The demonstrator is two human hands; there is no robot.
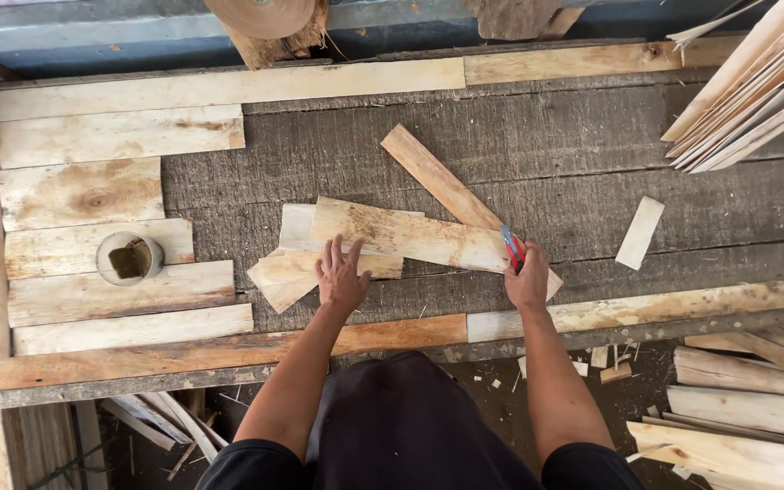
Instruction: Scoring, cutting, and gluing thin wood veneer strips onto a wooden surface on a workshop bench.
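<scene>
1. I am pressing my left hand, fingers spread wide, flat on overlapping veneer strips on the workbench.
2. My right hand is gripping a red-and-blue utility knife, its blade meeting the right end of the long veneer strip (a second piece is angling away beneath it).
3. Farther left, a tape roll is sitting on laid strips; an offcut is lying right.

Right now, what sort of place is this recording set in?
Probably a wood veneer workshop. Thin veneer strips lie in rows on a rough workbench, more sheets are stacked alongside, and the right hand holds a utility knife on one strip.
</scene>
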